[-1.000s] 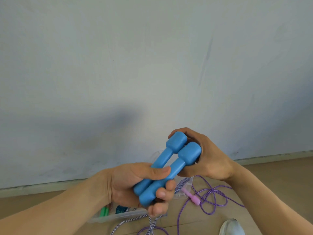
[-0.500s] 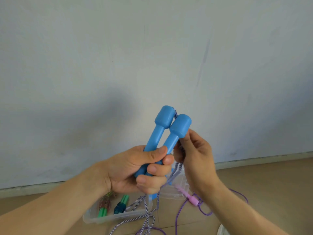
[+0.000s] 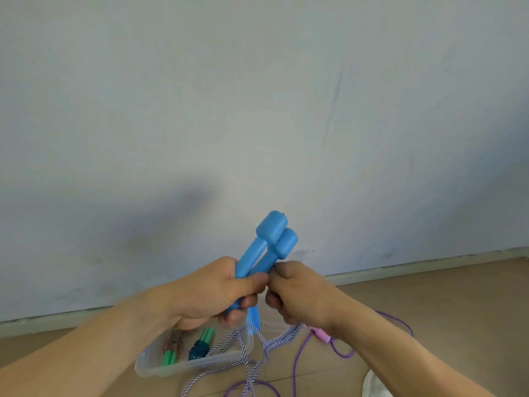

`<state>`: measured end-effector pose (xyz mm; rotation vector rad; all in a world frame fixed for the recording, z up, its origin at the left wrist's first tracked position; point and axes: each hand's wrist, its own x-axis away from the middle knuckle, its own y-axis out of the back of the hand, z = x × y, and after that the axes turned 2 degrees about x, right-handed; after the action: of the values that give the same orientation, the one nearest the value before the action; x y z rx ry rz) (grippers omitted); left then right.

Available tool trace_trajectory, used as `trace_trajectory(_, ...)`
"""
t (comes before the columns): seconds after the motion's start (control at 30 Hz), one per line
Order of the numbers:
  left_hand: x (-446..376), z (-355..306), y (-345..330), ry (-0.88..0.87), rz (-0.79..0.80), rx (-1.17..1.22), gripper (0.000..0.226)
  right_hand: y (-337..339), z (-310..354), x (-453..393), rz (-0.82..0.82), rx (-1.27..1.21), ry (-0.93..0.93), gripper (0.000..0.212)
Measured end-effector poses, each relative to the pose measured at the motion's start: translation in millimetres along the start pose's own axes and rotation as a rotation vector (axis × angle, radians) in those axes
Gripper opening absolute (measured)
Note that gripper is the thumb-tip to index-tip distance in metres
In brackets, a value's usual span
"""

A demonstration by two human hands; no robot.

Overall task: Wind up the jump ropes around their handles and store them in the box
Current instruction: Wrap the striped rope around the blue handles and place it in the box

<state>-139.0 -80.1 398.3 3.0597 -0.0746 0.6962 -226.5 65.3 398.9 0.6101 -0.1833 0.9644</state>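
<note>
Grip: left hand [image 3: 213,290] wrapped tight round both blue handles [image 3: 264,250], held together, pointing up-right; right hand [image 3: 300,299] curled just beside them, apparently pinching the striped rope [image 3: 243,353], contact hidden.
Box [image 3: 171,371]: clear, on floor below the hands, green-handled rope [image 3: 171,353] inside.
Striped rope: dangling across box.
Purple rope [image 3: 398,333]: loose on floor, right.
Pink handle [image 3: 322,335]: under right wrist.

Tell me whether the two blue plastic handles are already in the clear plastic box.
No, the left hand holds the two blue plastic handles up above the clear plastic box.
</note>
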Motion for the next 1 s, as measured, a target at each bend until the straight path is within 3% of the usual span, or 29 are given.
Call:
trace_trajectory(0.13, -3.6, 2.0, 2.8, 0.001, -0.078, -0.456, 0.031, 2.5, 0.2, 4.4, 0.103, 0.094, -0.071, 0.021)
trace_trajectory(0.27, -15.1, 9.2, 9.6, 0.049, -0.212, -0.911, 0.035, 4.4, 2.1, 3.2, 0.113, -0.212, -0.151, 0.031)
trace_trajectory(0.4, -22.5, 15.9, 4.4, 0.161, -0.261, -1.166, 0.024, 3.8, 4.5, 2.9, 0.127, -0.273, -0.183, 0.033)
trace_trajectory(0.57, -19.5, 23.5, -4.2, 0.179, -0.235, -1.393, 0.021, 4.0, 2.7, 1.6, 0.226, -0.226, -0.238, 0.028)
trace_trajectory(0.67, -17.3, 26.3, -11.4, 0.177, -0.142, -1.519, 0.020, 8.9, 0.9, 4.0, 0.265, 0.081, -0.179, 0.026)
trace_trajectory(0.73, -15.3, 24.4, -14.3, 0.204, -0.017, -1.515, 0.022, 15.0, -2.1, 3.5, 0.194, 0.480, -0.044, 0.026)
trace_trajectory(0.8, -12.7, 19.8, -15.0, 0.275, 0.162, -1.411, 0.029, 22.4, -5.0, 1.4, 0.084, 0.664, 0.103, 0.024)
trace_trajectory(0.87, -10.9, 16.0, -13.2, 0.337, 0.337, -1.191, 0.036, 28.1, -7.5, -0.2, 0.049, 0.641, 0.199, 0.029)
trace_trajectory(1.0, -5.0, 7.0, -0.3, 0.325, 0.683, -0.541, 0.037, 40.8, -10.1, -1.5, 0.227, 0.313, 0.204, 0.029)
